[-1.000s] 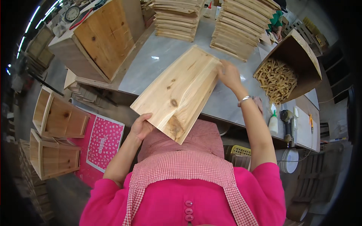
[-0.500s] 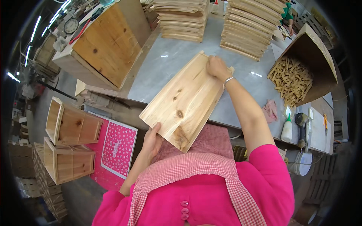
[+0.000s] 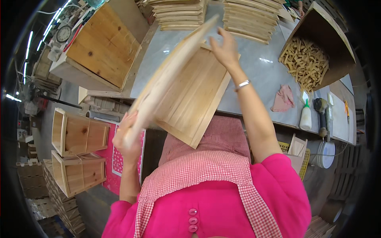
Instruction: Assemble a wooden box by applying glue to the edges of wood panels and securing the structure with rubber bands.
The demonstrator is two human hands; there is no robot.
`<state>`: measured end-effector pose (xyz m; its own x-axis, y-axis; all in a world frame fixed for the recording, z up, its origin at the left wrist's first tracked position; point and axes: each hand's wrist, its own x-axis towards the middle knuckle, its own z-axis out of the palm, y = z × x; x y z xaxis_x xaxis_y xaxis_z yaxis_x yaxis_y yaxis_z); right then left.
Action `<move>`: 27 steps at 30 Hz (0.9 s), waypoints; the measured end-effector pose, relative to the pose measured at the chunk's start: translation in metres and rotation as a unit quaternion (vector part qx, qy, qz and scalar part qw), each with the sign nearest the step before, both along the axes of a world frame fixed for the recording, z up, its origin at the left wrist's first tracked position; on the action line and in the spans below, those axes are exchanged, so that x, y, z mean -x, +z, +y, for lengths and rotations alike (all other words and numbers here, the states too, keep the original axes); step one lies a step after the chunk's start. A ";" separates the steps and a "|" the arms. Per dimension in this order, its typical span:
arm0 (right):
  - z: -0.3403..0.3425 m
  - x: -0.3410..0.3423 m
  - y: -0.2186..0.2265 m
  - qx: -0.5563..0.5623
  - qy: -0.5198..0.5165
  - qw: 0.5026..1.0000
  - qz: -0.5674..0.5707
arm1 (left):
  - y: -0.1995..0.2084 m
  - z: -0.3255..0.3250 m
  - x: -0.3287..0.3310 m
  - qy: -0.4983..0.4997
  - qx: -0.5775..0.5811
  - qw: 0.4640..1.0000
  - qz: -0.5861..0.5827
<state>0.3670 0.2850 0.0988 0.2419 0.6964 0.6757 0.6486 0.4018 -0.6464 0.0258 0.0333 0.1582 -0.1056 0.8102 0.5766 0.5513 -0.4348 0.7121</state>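
Note:
My left hand [image 3: 127,133] grips the near end of a wooden panel [image 3: 168,73], which is tipped up on its long edge and smeared by motion. Beneath it, a second wooden panel [image 3: 194,93] with raised edge strips lies across the table's front edge, its near corner over my lap. My right hand [image 3: 225,49], with a silver bracelet at the wrist, is above the far end of this lower panel. Its thumb and fingers are apart and hold nothing.
Two stacks of wooden panels [image 3: 251,20] stand at the back of the grey table [image 3: 254,79]. To the right are a box of wood strips [image 3: 305,65], a pink cloth [image 3: 283,99], a glue bottle [image 3: 305,116] and a power tool [image 3: 320,109]. Wooden buckets [image 3: 81,133] stand at left.
The upper panel has swung up and left in my left hand, uncovering the panel below. My right hand has let go of its far end and opened.

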 end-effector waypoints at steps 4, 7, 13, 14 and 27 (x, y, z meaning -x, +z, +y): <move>-0.057 -0.066 -0.053 0.076 -0.123 0.989 0.026 | -0.032 0.026 -0.008 -0.092 -0.151 0.930 0.322; -0.105 -0.094 -0.072 0.084 -0.160 0.984 0.005 | -0.057 0.039 -0.011 -0.145 -0.151 0.925 0.318; -0.242 -0.061 -0.049 0.329 0.005 0.940 -0.091 | -0.071 0.033 0.010 -0.219 -0.071 0.859 0.456; -0.266 -0.052 -0.054 0.316 0.008 0.942 -0.113 | -0.069 0.032 0.013 -0.258 -0.011 0.829 0.496; -0.343 -0.044 -0.102 0.383 -0.087 0.913 -0.111 | -0.122 0.033 0.000 -0.217 -0.067 0.846 0.482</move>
<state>0.4106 -0.0581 -0.0034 0.3102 0.9492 0.0525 0.8088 -0.2344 -0.5394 0.0259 0.0659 0.0366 0.7570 0.5721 0.3157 0.6152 -0.7869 -0.0490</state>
